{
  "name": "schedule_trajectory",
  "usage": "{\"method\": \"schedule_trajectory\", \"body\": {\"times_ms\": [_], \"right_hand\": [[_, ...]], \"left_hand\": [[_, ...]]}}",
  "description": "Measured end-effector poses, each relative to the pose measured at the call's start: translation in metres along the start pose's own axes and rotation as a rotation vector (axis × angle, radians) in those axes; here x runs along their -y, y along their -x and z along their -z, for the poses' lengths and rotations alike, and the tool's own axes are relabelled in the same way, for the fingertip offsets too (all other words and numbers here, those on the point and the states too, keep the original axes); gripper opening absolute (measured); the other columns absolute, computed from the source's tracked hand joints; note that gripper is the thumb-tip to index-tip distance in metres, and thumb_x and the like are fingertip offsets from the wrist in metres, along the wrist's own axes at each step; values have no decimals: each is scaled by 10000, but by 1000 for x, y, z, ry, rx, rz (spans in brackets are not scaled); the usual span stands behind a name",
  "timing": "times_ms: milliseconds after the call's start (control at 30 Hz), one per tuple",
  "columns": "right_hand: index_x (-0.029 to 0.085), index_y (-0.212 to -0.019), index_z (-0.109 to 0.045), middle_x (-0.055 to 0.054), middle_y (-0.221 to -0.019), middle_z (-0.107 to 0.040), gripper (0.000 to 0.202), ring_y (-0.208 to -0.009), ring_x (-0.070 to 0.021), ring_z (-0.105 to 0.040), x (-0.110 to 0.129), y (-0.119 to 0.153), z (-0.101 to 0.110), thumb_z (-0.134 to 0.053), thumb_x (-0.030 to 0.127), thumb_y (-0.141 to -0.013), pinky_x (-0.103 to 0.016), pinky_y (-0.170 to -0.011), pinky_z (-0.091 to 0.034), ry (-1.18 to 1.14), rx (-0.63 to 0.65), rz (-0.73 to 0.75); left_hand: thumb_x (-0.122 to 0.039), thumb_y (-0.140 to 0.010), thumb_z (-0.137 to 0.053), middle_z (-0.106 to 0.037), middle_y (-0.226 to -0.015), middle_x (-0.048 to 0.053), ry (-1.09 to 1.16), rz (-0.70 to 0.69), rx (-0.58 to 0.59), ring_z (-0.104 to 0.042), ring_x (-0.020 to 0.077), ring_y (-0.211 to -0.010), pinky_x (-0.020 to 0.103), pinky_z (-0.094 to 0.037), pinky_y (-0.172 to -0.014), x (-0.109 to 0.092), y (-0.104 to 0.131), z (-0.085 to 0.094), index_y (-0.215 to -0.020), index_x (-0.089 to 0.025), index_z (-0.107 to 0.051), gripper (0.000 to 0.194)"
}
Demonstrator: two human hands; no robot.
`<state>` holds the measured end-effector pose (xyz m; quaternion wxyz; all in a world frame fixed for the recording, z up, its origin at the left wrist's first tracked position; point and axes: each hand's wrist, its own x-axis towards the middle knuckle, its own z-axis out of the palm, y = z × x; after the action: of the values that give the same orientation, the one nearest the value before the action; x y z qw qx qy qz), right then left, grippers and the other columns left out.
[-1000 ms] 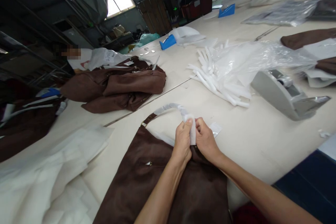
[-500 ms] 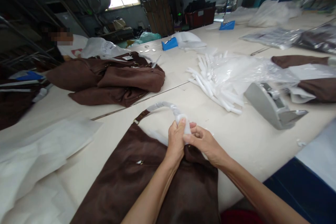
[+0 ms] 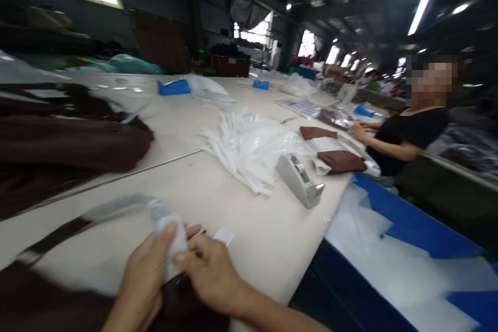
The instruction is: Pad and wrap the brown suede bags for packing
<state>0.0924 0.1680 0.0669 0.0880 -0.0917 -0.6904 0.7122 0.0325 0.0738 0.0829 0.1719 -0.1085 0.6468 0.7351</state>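
A dark brown bag [image 3: 50, 303] lies at the lower left, its handle [image 3: 120, 206] arching up and partly covered in translucent white wrap. My left hand [image 3: 150, 264] is closed round the white-wrapped part [image 3: 177, 244] of the handle. Beside it on the right, my right hand [image 3: 212, 267] pinches the edge of the wrap near the handle's end. A small white tag [image 3: 224, 236] shows just beyond my right fingers. Motion blurs the bag and part of the handle.
White foam tubes [image 3: 241, 166] and a grey tape dispenser [image 3: 298, 181] are ahead. More brown bags [image 3: 73, 140] lie at left. At right, a person [image 3: 408, 135] stands by a brown folded item [image 3: 338, 160]; white sheets [image 3: 389, 264] lie on blue material below the table's edge.
The view has swung right, bringing a person and the white sheets into sight. My hands remain together on the wrapped handle, and a white tag now shows beside my right hand.
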Motion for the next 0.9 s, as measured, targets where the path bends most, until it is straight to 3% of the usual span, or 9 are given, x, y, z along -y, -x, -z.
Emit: {"method": "schedule_trajectory", "body": {"times_ms": [67,167,333,433,533,700,800,900], "right_hand": [[205,-718,-579,31,-680,-553,232,-645,-128,-463,5,5,1,-584,417,-810,-254,-624,-380,-9,-37,17],[200,-713,-574,35,-647,-533,276,-624,-131,-458,4,5,5,-600,452,-823,-258,-606,-376,-44,-22,-8],[193,-865,-600,35,-684,-580,279,-620,-127,-486,-4,11,7,-650,464,-825,-250,-598,-393,-175,45,-84],[215,-971,-550,64,-639,-546,296,-585,-123,-482,-10,15,6,-672,444,-827,-239,-570,-383,-185,-1,-93],[225,-916,-526,63,-645,-531,244,-604,-123,-496,-12,16,4,-653,424,-853,-238,-598,-403,-139,-50,-60],[218,-888,-581,38,-714,-591,155,-656,-132,-554,4,21,10,-611,370,-873,-242,-633,-442,-82,-26,5],[238,-991,-669,15,-850,-686,180,-773,-161,-630,12,23,31,-648,341,-845,-265,-725,-484,53,92,106],[242,-1047,-708,-21,-991,-720,227,-876,-187,-653,20,28,82,-650,318,-842,-292,-815,-493,256,-13,177]], "left_hand": [[-619,-606,-787,-765,-845,98,31,-72,67,-710,256,-738,359,-603,-698,-9,15,-6,-891,-140,-670,570],[-668,-727,-686,-753,-969,157,85,-109,192,-696,296,-942,397,-549,-877,-4,23,-6,-965,-106,-688,610],[-567,-785,-703,-715,-1108,140,113,-144,106,-584,289,-1187,377,-408,-1060,20,35,8,-1020,-122,-703,503],[-530,-833,-669,-711,-1062,103,95,-198,98,-597,254,-1125,341,-421,-1016,22,42,4,-991,-142,-687,420],[-506,-854,-638,-706,-927,63,83,-210,100,-630,215,-958,297,-468,-888,16,45,-7,-907,-151,-657,359],[-531,-652,-773,-700,-746,38,22,-125,-50,-649,240,-795,313,-512,-746,9,44,-18,-814,-144,-659,435],[-487,-537,-825,-734,-760,45,34,6,-80,-672,285,-828,349,-548,-737,7,33,-17,-843,-149,-691,476],[-486,-518,-805,-744,-736,50,33,126,-95,-684,296,-760,368,-565,-656,8,25,-17,-843,-167,-698,469]]}}
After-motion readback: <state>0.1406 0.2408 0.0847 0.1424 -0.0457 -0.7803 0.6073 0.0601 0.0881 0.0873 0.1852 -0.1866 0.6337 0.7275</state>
